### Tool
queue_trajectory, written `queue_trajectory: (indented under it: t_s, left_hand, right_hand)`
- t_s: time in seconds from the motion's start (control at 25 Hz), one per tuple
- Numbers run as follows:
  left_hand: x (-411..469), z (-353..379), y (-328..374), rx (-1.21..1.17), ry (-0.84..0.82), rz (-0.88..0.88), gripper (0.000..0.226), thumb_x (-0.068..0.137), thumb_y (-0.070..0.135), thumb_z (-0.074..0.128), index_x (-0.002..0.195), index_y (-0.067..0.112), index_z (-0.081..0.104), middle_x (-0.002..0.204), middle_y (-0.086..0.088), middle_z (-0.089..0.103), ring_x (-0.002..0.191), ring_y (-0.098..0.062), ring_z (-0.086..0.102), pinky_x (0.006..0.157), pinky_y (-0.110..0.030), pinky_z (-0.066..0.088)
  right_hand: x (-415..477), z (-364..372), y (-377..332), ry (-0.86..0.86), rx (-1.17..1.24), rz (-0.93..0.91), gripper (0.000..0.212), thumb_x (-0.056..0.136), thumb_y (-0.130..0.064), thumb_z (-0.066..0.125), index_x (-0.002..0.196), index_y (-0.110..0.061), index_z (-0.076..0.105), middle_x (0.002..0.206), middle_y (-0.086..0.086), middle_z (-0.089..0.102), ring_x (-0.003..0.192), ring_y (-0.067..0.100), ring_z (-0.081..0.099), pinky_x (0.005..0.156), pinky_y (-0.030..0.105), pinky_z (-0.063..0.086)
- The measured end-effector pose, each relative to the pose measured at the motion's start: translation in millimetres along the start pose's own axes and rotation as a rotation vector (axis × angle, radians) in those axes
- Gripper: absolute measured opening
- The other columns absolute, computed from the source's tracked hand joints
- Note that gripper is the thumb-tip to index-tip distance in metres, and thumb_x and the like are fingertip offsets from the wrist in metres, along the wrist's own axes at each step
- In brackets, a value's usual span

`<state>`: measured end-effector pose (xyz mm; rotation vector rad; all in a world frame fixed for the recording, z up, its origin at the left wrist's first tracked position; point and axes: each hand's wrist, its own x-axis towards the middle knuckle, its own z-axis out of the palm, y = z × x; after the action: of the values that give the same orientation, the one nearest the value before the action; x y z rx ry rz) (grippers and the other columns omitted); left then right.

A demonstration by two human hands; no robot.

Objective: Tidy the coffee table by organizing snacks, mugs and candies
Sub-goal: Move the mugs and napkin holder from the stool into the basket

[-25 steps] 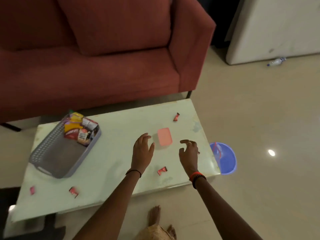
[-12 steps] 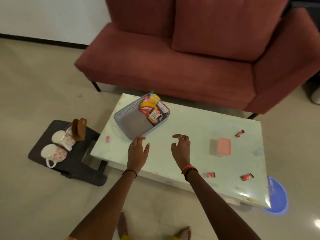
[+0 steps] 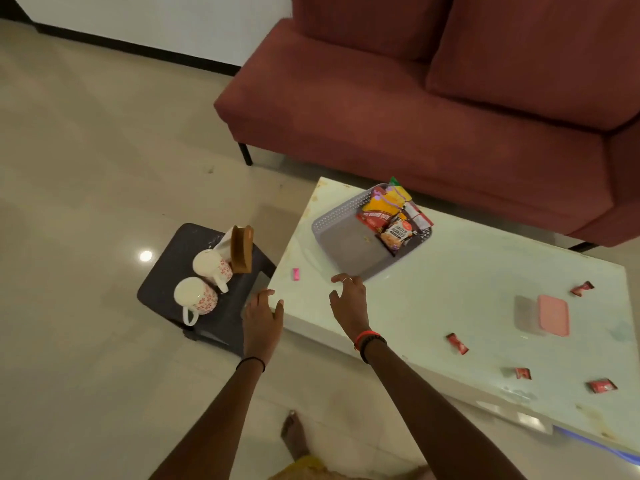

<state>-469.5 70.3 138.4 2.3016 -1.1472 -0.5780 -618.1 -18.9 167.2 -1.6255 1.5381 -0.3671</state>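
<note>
A grey basket (image 3: 341, 237) with several snack packets (image 3: 393, 216) stands at the far left of the pale coffee table (image 3: 450, 299). Red candies (image 3: 457, 343) lie scattered at the right, and a small pink candy (image 3: 296, 274) lies near the left edge. A pink-lidded box (image 3: 553, 315) rests on the right side. Two white floral mugs (image 3: 202, 297) stand on a dark low stool (image 3: 180, 271) left of the table. My left hand (image 3: 261, 320) hovers open over the table's left corner. My right hand (image 3: 349, 299) is open above the table, just in front of the basket.
A red sofa (image 3: 415, 109) runs behind the table. A brown holder (image 3: 241, 249) with white paper stands on the stool behind the mugs. Bare tiled floor (image 3: 86, 168) lies to the left. My foot (image 3: 294, 434) stands near the table's front edge.
My view has swung left, bringing the stool and mugs into sight. Both hands have travelled left from the pink box toward the table's left corner, still holding nothing.
</note>
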Motion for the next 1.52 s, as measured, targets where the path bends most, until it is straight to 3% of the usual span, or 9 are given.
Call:
queue_trajectory:
  t_s: [0.32, 0.44, 0.56, 0.76, 0.88, 1.04, 1.2, 1.36, 1.52]
  left_hand:
    - [43.5, -59.4, -114.8, -0.044, 0.124, -0.246, 0.040, 0.087, 0.013, 0.061, 0.124, -0.002, 0.052, 0.129, -0.024, 0.054, 0.122, -0.040, 0.049, 0.101, -0.051, 0.045]
    - [59.2, -65.2, -146.1, -0.016, 0.120, -0.316, 0.048, 0.085, 0.011, 0.063, 0.128, -0.001, 0.046, 0.134, -0.025, 0.048, 0.124, -0.041, 0.047, 0.099, -0.051, 0.047]
    - [78.5, -65.7, -175.8, 0.096, 0.091, -0.363, 0.069, 0.082, 0.021, 0.068, 0.139, 0.001, 0.033, 0.141, -0.024, 0.040, 0.131, -0.038, 0.040, 0.107, -0.052, 0.038]
    - [114.1, -59.0, -215.7, 0.205, 0.005, -0.305, 0.094, 0.074, 0.041, 0.074, 0.145, 0.005, 0.022, 0.147, -0.022, 0.032, 0.138, -0.039, 0.031, 0.111, -0.060, 0.027]
    - [135.0, -55.0, -230.4, 0.235, -0.057, -0.291, 0.104, 0.068, 0.052, 0.075, 0.146, 0.009, 0.021, 0.148, -0.020, 0.033, 0.136, -0.038, 0.034, 0.110, -0.060, 0.030]
    - [143.2, -49.4, -235.7, 0.145, -0.107, -0.288, 0.105, 0.065, 0.048, 0.079, 0.144, 0.007, 0.023, 0.143, -0.017, 0.038, 0.129, -0.035, 0.044, 0.103, -0.055, 0.042]
    - [142.3, -49.6, -232.6, -0.015, -0.091, -0.287, 0.100, 0.065, 0.036, 0.083, 0.140, 0.004, 0.025, 0.139, -0.017, 0.038, 0.124, -0.033, 0.047, 0.091, -0.049, 0.054]
    - [137.9, -53.4, -232.5, -0.058, -0.069, -0.355, 0.097, 0.065, 0.039, 0.082, 0.139, 0.009, 0.026, 0.140, -0.014, 0.039, 0.125, -0.032, 0.047, 0.094, -0.047, 0.053]
    - [128.4, -59.6, -238.8, -0.038, -0.029, -0.386, 0.098, 0.065, 0.042, 0.081, 0.140, 0.011, 0.026, 0.139, -0.012, 0.042, 0.125, -0.030, 0.047, 0.094, -0.044, 0.051]
  right_hand:
    - [20.4, 111.6, -56.9, -0.137, -0.066, -0.051, 0.016, 0.090, -0.012, 0.056, 0.104, -0.005, 0.055, 0.115, 0.011, 0.057, 0.114, 0.025, 0.049, 0.088, 0.021, 0.035]
    - [37.4, 147.9, -74.3, -0.217, -0.142, -0.112, 0.021, 0.095, -0.012, 0.048, 0.108, 0.001, 0.056, 0.113, 0.018, 0.059, 0.114, 0.029, 0.052, 0.101, 0.032, 0.040]
    - [61.8, 184.7, -94.3, -0.316, -0.180, -0.132, 0.015, 0.092, -0.014, 0.053, 0.104, -0.005, 0.055, 0.104, 0.015, 0.057, 0.099, 0.028, 0.056, 0.088, 0.033, 0.050]
    - [105.3, 240.3, -116.7, -0.418, -0.364, -0.277, 0.047, 0.086, -0.021, 0.066, 0.126, -0.003, 0.048, 0.121, 0.018, 0.051, 0.110, 0.031, 0.056, 0.095, 0.040, 0.052]
    - [131.3, 263.7, -125.5, -0.489, -0.503, -0.427, 0.071, 0.087, -0.027, 0.065, 0.146, -0.011, 0.029, 0.137, 0.019, 0.040, 0.120, 0.033, 0.047, 0.106, 0.042, 0.043]
    - [152.8, 288.0, -134.0, -0.565, -0.630, -0.516, 0.087, 0.080, -0.032, 0.072, 0.150, -0.024, 0.022, 0.145, 0.019, 0.031, 0.129, 0.039, 0.038, 0.108, 0.048, 0.038]
    - [161.6, 305.3, -131.5, -0.605, -0.679, -0.525, 0.089, 0.077, -0.033, 0.073, 0.149, -0.029, 0.021, 0.144, 0.019, 0.030, 0.126, 0.042, 0.038, 0.101, 0.052, 0.043]
    - [164.2, 314.3, -129.0, -0.542, -0.693, -0.553, 0.078, 0.081, -0.032, 0.069, 0.147, -0.028, 0.027, 0.136, 0.018, 0.037, 0.117, 0.040, 0.046, 0.092, 0.048, 0.048]
    - [164.0, 314.1, -129.2, -0.537, -0.702, -0.571, 0.081, 0.076, -0.029, 0.073, 0.144, -0.026, 0.031, 0.135, 0.017, 0.039, 0.115, 0.039, 0.047, 0.091, 0.047, 0.049]
